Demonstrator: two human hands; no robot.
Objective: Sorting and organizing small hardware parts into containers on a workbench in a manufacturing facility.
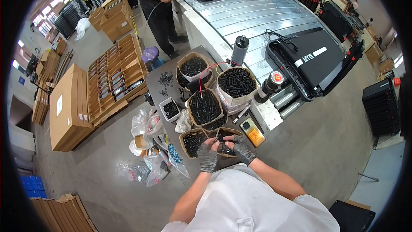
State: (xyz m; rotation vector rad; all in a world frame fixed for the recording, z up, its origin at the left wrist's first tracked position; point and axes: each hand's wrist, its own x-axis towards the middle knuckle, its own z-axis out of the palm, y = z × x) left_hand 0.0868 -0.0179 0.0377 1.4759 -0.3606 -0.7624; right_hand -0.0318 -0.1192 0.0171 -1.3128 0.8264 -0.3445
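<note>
My left hand [208,155], in a grey fingerless glove, is closed in a pinch over the two nearest cardboard bins. A thin, dark piece seems to stick up at its fingertips, too small to name. Facing it, my right hand [243,149], gloved the same way, has its fingertips drawn together over the right bin [222,155]; what they hold cannot be made out. Black bolt-like parts fill the left bin [192,143]. Just beyond my hands stands a taller box of black screws [205,108].
More boxes of black parts [237,81] stand behind, beside a small white box [169,110]. A phone [252,132] lies at right. Black treadmill-like units [312,62] rest on the roller conveyor [251,10]. Plastic bags [156,167] are at left. A co-worker [156,4] holds a tool.
</note>
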